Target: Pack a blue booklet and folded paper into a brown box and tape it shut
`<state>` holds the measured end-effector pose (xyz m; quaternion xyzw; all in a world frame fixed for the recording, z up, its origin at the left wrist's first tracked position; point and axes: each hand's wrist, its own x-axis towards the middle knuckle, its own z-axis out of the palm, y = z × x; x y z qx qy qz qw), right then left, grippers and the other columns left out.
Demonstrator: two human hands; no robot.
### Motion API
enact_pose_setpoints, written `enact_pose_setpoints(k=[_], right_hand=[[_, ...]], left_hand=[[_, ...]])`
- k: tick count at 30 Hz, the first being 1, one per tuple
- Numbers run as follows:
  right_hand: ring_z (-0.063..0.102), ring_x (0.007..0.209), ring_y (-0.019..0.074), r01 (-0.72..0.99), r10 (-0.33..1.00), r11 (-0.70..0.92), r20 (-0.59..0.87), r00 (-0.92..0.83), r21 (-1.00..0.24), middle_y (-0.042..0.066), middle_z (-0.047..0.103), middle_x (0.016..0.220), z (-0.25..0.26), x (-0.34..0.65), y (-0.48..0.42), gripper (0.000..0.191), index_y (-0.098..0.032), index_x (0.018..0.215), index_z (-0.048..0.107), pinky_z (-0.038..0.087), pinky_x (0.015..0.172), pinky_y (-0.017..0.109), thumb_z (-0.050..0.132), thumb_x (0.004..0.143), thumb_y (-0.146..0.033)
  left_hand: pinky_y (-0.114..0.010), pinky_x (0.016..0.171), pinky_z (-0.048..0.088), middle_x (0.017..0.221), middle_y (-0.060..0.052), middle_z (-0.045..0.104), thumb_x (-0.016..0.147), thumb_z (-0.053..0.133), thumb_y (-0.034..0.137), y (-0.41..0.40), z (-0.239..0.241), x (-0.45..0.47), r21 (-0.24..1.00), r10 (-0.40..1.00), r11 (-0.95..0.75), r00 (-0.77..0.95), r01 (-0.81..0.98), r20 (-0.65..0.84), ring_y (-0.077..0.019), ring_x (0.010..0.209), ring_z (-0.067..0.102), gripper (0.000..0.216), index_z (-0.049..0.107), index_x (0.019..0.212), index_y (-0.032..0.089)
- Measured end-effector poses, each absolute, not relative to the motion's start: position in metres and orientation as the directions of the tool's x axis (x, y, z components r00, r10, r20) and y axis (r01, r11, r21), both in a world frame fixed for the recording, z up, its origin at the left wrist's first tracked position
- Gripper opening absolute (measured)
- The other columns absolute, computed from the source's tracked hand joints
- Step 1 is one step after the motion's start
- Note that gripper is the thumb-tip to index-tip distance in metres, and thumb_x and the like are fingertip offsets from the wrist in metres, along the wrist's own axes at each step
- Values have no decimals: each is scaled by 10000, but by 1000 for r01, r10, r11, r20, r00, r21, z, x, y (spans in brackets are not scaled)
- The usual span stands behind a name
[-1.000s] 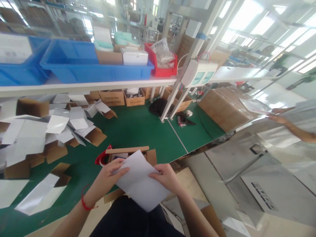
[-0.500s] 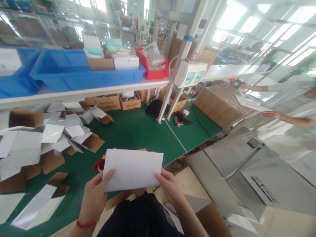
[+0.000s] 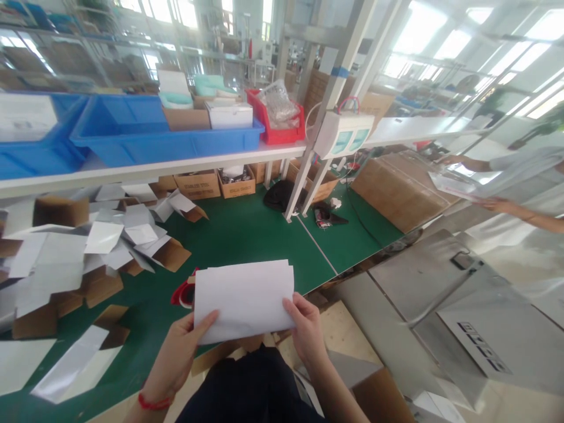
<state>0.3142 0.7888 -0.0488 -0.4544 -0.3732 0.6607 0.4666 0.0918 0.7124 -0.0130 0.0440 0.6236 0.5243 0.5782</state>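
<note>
Both hands hold white paper [image 3: 244, 299] in front of my body, above the near edge of the green table. More than one layer shows along its top edge; whether it is one folded sheet or several I cannot tell. My left hand [image 3: 189, 341] grips the lower left corner, thumb on top and fingers underneath. At the right edge my right hand [image 3: 304, 320] pinches the paper between thumb and fingers. Just behind its left side lies a red object [image 3: 183, 292] with a round white part, partly covered by the paper.
Folded white cardboard boxes [image 3: 103, 235] with brown insides are heaped on the green table [image 3: 238, 229] to the left. Blue bins [image 3: 176, 141] and a red bin [image 3: 282, 135] stand on the shelf above. A large carton [image 3: 396, 188] and a co-worker's arms [image 3: 520, 214] are at right.
My hands have tilted the paper slightly, and a second layer now juts out at its upper right. My left thumb reaches further onto it. The view has shifted a little.
</note>
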Motion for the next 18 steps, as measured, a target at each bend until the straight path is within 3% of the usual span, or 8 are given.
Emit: enact_pose_setpoints(k=[4, 11, 15, 18], right_hand=[[397, 680, 152, -189, 980, -200, -192, -60, -961, -6, 489, 693, -57, 310, 779, 387, -185, 631, 541, 335, 617, 250, 748, 785, -473], [339, 654, 134, -218, 983, -177, -183, 8, -960, -29, 416, 678, -62, 301, 771, 416, -192, 681, 485, 309, 603, 247, 704, 835, -510], [339, 660, 130, -179, 986, -158, -163, 17, -971, -37, 416, 677, -63, 301, 773, 408, -185, 701, 499, 300, 610, 247, 717, 847, -499], [351, 657, 130, -173, 984, -165, -173, 36, -971, -38, 428, 669, -60, 300, 773, 434, -186, 700, 496, 311, 607, 246, 726, 831, -529]], left_hand=[[-199, 786, 577, 952, -30, 772, 406, 973, 368, 709, -18, 95, 737, 613, 344, -455, -581, -646, -227, 971, 680, 541, 745, 860, 182], [-192, 766, 577, 1019, -26, 764, 413, 970, 394, 707, -20, 98, 796, 629, 277, -525, -539, -574, -188, 904, 663, 655, 713, 971, 167], [-188, 711, 571, 903, -11, 754, 433, 960, 380, 706, -17, 99, 821, 625, 222, -569, -527, -534, -168, 817, 662, 591, 661, 898, 170], [-191, 670, 571, 870, 11, 753, 451, 949, 305, 709, -12, 103, 841, 604, 163, -622, -516, -499, -168, 784, 683, 668, 623, 1028, 218]])
